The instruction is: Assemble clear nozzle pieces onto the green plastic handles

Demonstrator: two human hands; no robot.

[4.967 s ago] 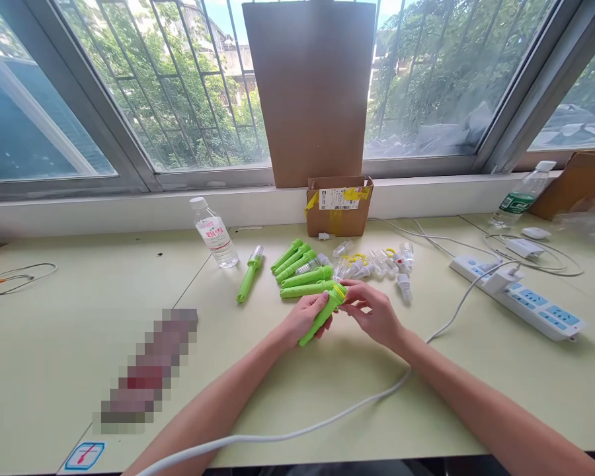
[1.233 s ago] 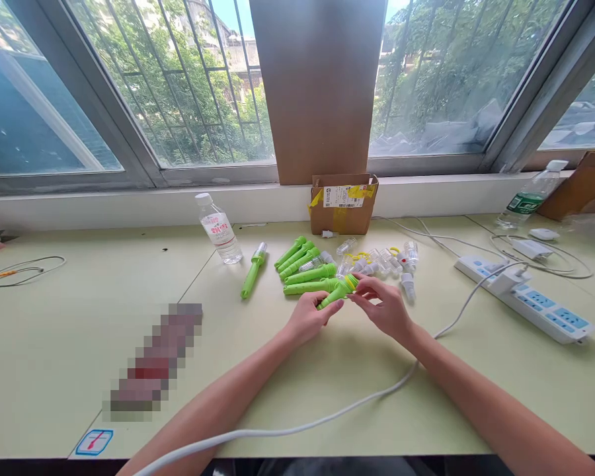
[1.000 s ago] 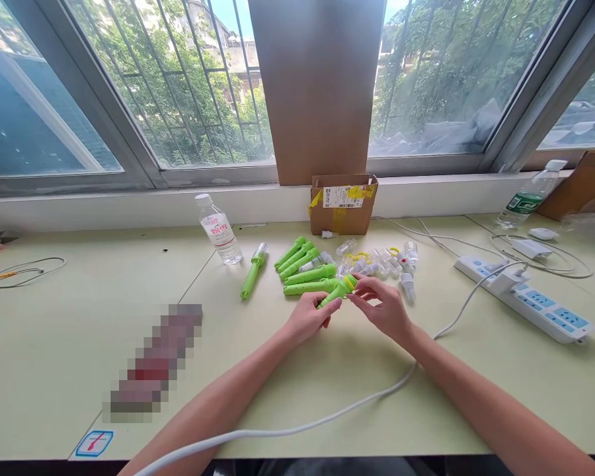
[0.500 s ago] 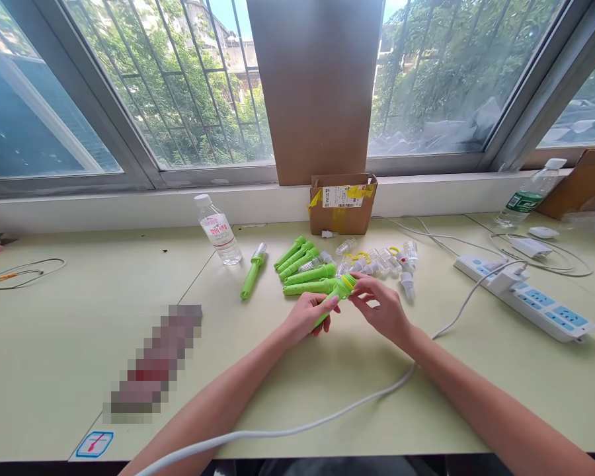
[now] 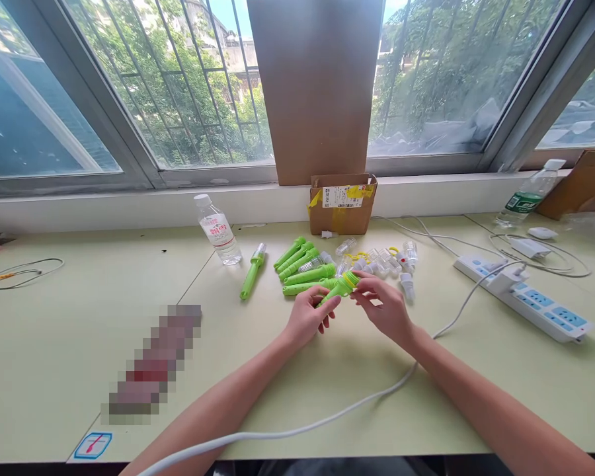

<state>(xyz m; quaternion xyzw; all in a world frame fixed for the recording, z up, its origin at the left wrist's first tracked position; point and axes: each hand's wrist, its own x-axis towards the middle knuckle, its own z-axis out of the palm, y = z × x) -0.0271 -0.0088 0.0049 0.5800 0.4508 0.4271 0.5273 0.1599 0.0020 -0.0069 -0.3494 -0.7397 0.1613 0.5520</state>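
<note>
Two-handed work on a green tube [image 5: 344, 286], held above the table [image 5: 347, 383] just in front of the loose tubes [image 5: 305, 289]. The left hand [image 5: 307, 318] is closed around the tube's shaft, which slants up towards the right hand [image 5: 385, 307]. The right fingers, bent and drawn close together, meet the tube's wide end beside its yellow ring [image 5: 350, 277]. The step in hand appears to be fingertip handling of this ring; the next move would call for a firm left hold and fine, even pressure at the rim. Hidden: the right fingertips, so whether they grip the ring cannot be told, and the shaft's lower end. Clear caps [image 5: 346, 246] overlap too closely to count; a pixelated patch [image 5: 153, 363] is unreadable.
</note>
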